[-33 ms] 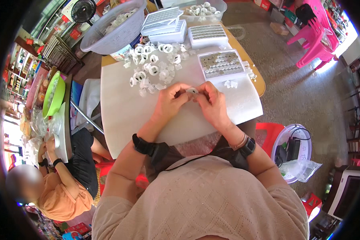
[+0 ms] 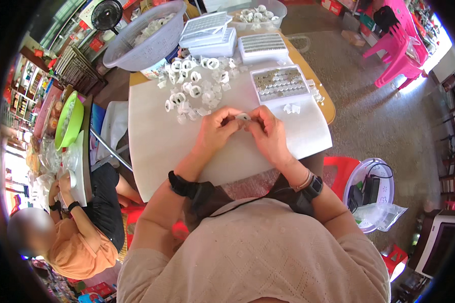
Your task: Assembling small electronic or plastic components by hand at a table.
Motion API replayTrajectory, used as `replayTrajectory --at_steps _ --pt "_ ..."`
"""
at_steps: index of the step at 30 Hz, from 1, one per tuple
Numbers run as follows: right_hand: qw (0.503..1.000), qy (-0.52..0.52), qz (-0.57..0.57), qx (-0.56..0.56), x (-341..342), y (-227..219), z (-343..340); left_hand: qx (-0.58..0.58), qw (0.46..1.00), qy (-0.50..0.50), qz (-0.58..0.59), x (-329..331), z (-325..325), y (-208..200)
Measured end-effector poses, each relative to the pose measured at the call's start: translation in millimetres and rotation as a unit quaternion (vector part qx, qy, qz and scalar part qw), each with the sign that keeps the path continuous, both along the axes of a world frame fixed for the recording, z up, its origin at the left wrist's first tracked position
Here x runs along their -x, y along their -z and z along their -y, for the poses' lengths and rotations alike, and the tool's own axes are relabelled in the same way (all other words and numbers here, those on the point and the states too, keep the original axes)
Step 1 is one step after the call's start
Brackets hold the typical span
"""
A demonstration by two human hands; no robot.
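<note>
Above the white-covered tabletop [image 2: 187, 146], my two hands meet over one small white plastic ring-shaped part [image 2: 243, 116]. My left hand [image 2: 218, 129] is closed and pinches it from the left. Opposite it, the fingers of my right hand [image 2: 269, 132] are closed on the same part. The fingertips cover most of it, so its finer shape is hidden. Beyond my left hand lies a loose pile of white rings and translucent clips [image 2: 194, 91]. Just past my right hand sits a white tray [image 2: 283, 100] holding rows of small greyish pieces, with a few clear clips [image 2: 291, 108] in front.
A second filled tray [image 2: 263, 48] and stacked trays [image 2: 212, 43] stand farther back. A grey basket [image 2: 121, 53] and a clear tub [image 2: 275, 21] hold more parts. At left, a person in orange [image 2: 93, 247] sits working. A purple-white basket [image 2: 387, 187] is at lower right.
</note>
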State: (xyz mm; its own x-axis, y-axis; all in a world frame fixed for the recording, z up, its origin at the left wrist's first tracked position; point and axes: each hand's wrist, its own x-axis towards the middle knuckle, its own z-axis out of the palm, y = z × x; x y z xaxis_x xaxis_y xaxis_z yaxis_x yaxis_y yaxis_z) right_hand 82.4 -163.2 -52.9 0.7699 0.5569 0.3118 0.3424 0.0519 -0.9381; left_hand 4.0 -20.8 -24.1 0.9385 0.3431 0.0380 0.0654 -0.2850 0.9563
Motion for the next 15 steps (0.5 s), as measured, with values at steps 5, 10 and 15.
replayTrajectory --at_steps 5,10,15 --pt "0.999 -0.005 -0.025 -0.038 5.2 -7.7 6.2 0.06 0.997 -0.028 -0.037 5.5 3.0 -17.6" --pt "0.995 -0.057 -0.052 -0.058 2.1 5.3 11.3 0.098 0.995 -0.011 -0.035 -49.5 -14.5 -73.4" --pt "0.996 -0.076 -0.033 -0.044 7.5 -0.7 14.5 0.212 0.971 -0.007 0.11 -176.1 -65.3 -91.0"
